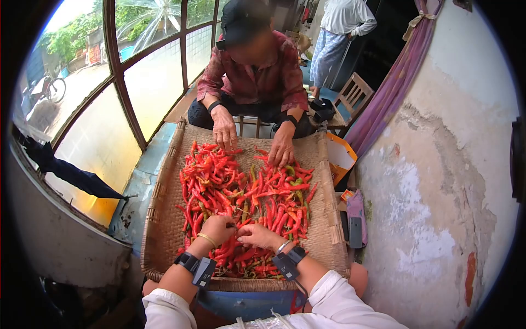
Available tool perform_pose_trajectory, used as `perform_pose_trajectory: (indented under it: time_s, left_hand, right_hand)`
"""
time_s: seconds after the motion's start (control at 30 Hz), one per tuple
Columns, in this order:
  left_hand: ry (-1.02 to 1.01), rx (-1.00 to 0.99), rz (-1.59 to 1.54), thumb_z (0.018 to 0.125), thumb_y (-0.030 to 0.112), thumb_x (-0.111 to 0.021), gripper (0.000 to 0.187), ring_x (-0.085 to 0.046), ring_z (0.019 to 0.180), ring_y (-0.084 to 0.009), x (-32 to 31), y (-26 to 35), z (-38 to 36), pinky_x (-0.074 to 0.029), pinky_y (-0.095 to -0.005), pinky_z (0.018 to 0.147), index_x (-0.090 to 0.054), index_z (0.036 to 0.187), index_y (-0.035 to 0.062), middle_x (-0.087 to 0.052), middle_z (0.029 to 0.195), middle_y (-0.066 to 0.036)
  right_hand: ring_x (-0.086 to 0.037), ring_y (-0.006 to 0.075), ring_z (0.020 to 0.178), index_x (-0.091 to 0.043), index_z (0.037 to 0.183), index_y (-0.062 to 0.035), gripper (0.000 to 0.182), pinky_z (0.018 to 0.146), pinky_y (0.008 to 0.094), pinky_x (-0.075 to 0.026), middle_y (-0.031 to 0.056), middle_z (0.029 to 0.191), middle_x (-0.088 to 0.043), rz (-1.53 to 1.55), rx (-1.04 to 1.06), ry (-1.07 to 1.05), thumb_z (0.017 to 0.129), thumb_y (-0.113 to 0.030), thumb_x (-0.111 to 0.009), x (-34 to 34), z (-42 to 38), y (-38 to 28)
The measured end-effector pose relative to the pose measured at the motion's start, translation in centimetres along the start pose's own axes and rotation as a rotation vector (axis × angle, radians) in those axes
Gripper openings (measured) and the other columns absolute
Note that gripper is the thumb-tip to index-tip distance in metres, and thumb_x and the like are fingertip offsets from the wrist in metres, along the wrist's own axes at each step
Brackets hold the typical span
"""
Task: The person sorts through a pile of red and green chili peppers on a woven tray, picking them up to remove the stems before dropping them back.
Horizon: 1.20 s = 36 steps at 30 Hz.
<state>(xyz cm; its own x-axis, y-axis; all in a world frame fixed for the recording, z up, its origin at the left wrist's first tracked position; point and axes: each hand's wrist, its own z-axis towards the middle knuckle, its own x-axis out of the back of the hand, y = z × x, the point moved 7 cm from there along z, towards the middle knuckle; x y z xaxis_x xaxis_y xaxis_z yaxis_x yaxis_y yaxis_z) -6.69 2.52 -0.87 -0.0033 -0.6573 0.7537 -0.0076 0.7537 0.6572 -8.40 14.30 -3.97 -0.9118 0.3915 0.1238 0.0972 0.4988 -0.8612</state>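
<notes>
Red chillies lie under both hands' grip.

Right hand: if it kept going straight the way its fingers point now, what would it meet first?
The right hand points left across the chillies, so it would likely meet the left hand first; depth is unclear.

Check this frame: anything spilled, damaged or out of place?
Nothing spilled: the red chillies all lie inside the woven tray. A few green ones sit among the red. The wall plaster is peeling.
</notes>
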Motion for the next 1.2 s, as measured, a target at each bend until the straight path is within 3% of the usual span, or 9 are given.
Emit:
perform_pose_trajectory:
  time_s: [0.13, 0.3, 0.33, 0.4, 0.57, 0.73, 0.83, 1.0, 1.2]
  left_hand:
    - [0.157, 0.041, -0.259, 0.07, 0.008, -0.063, 0.012, -0.054, 0.054, -0.0089, 0.5, -0.6, 0.0, -0.044, -0.0236, 0.052, -0.062, 0.08, 0.0023, -0.059, 0.06, -0.005]
    - [0.157, 0.104, -0.462, 0.074, 0.005, -0.061, 0.006, -0.049, 0.052, -0.0036, 1.0, 0.5, -0.1, -0.04, -0.0196, 0.045, -0.059, 0.078, 0.0014, -0.056, 0.06, 0.001]
    - [0.136, 0.142, -0.549, 0.075, 0.005, -0.061, 0.005, -0.048, 0.051, -0.0032, 0.9, 0.6, -0.2, -0.039, -0.0189, 0.044, -0.059, 0.079, 0.002, -0.055, 0.06, 0.002]
    - [0.103, 0.2, -0.612, 0.074, 0.007, -0.062, 0.01, -0.05, 0.055, -0.0046, 0.4, 0.1, -0.2, -0.041, -0.0204, 0.048, -0.059, 0.082, 0.0014, -0.057, 0.063, 0.0]
    - [0.239, 0.182, -0.785, 0.076, 0.01, -0.063, 0.018, -0.052, 0.059, -0.0062, 0.7, -0.2, -0.2, -0.044, -0.0211, 0.052, -0.058, 0.09, -0.0001, -0.059, 0.07, -0.001]
    - [-0.033, 0.229, -0.709, 0.079, 0.016, -0.061, 0.023, -0.052, 0.059, -0.0062, -1.2, -0.8, -0.2, -0.044, -0.0208, 0.053, -0.057, 0.095, -0.0001, -0.057, 0.071, -0.002]
    - [-0.126, 0.261, -0.627, 0.08, 0.02, -0.06, 0.023, -0.054, 0.06, -0.008, -1.5, -0.2, -0.6, -0.045, -0.0235, 0.054, -0.058, 0.092, 0.0005, -0.059, 0.071, -0.003]
    - [-0.059, 0.027, -0.522, 0.077, 0.017, -0.062, 0.019, -0.056, 0.065, -0.0128, -1.4, 1.3, -0.5, -0.046, -0.0282, 0.061, -0.06, 0.087, 0.0014, -0.061, 0.069, -0.005]
    - [-0.183, 0.065, -0.393, 0.075, 0.011, -0.063, 0.012, -0.05, 0.061, -0.0063, -0.6, 2.6, -1.0, -0.043, -0.0243, 0.057, -0.059, 0.081, 0.0018, -0.057, 0.065, -0.001]
  right_hand:
    - [-0.055, 0.0079, 0.073, -0.053, 0.105, -0.0047, 0.03, 0.059, 0.0223, -0.044, 0.0006, 0.084, -0.058, 0.048, 0.062, 0.061, 0.081, -0.022, -0.057, 0.2, -0.1, -0.5]
    - [-0.054, 0.0087, 0.067, -0.054, 0.103, -0.0033, 0.03, 0.056, 0.025, -0.044, 0.0015, 0.08, -0.058, -0.213, 0.547, 0.446, 0.079, -0.02, -0.06, 1.6, -0.2, -2.0]
    - [-0.054, 0.0087, 0.067, -0.054, 0.103, -0.0033, 0.03, 0.056, 0.025, -0.044, 0.0015, 0.08, -0.058, -0.211, 0.545, 0.446, 0.079, -0.02, -0.06, 1.6, -0.6, -2.4]
    - [-0.056, 0.0088, 0.065, -0.052, 0.106, -0.0031, 0.03, 0.059, 0.0234, -0.046, 0.0022, 0.082, -0.058, 0.217, 0.231, 0.005, 0.08, -0.017, -0.06, -0.5, 0.0, -1.5]
    - [-0.054, 0.0061, 0.056, -0.055, 0.093, -0.0058, 0.02, 0.049, 0.0196, -0.043, -0.0008, 0.071, -0.056, 0.234, 0.153, 0.128, 0.083, -0.023, -0.056, 0.2, -0.6, -1.9]
    - [-0.051, 0.0043, 0.047, -0.055, 0.078, -0.0077, 0.021, 0.04, 0.0151, -0.037, -0.0019, 0.061, -0.056, 0.411, 0.148, 0.184, 0.085, -0.027, -0.053, 2.1, -0.7, -0.8]
    - [-0.051, 0.0044, 0.047, -0.055, 0.078, -0.0071, 0.021, 0.039, 0.015, -0.037, -0.0009, 0.061, -0.056, 0.382, 0.114, 0.277, 0.085, -0.027, -0.052, 3.7, -0.7, -0.5]
    - [-0.053, 0.005, 0.05, -0.055, 0.08, -0.0062, 0.019, 0.04, 0.015, -0.038, 0.0004, 0.062, -0.057, 0.55, 0.205, 0.29, 0.086, -0.024, -0.052, 3.8, -1.3, -1.4]
    - [-0.052, 0.0047, 0.049, -0.056, 0.078, -0.0064, 0.022, 0.042, 0.0158, -0.04, 0.0005, 0.065, -0.058, 0.544, 0.17, 0.198, 0.087, -0.026, -0.05, 3.7, -1.2, -0.6]
